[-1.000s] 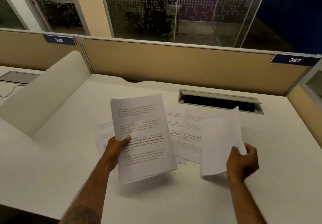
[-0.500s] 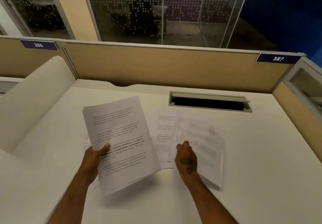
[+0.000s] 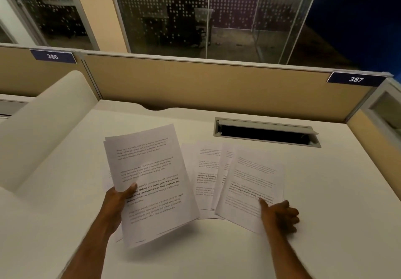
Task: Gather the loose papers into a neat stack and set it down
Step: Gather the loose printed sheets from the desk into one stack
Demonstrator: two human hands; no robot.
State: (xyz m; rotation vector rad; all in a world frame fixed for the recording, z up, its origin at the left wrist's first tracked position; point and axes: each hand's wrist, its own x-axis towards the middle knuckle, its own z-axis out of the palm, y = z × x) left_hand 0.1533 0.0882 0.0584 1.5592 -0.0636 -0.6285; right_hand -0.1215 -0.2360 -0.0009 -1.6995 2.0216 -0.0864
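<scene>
Your right hand (image 3: 278, 214) has laid its sheet (image 3: 251, 188) back on the worktop (image 3: 325, 192), fingers now spread; your left hand (image 3: 117, 205) pinches the gathered papers (image 3: 152, 181), so several sheets remain loose.

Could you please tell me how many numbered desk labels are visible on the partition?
2. The label reading 386 sits on the partition's top edge at far left; the label reading 387 sits at far right. Others may lie outside the view.
</scene>
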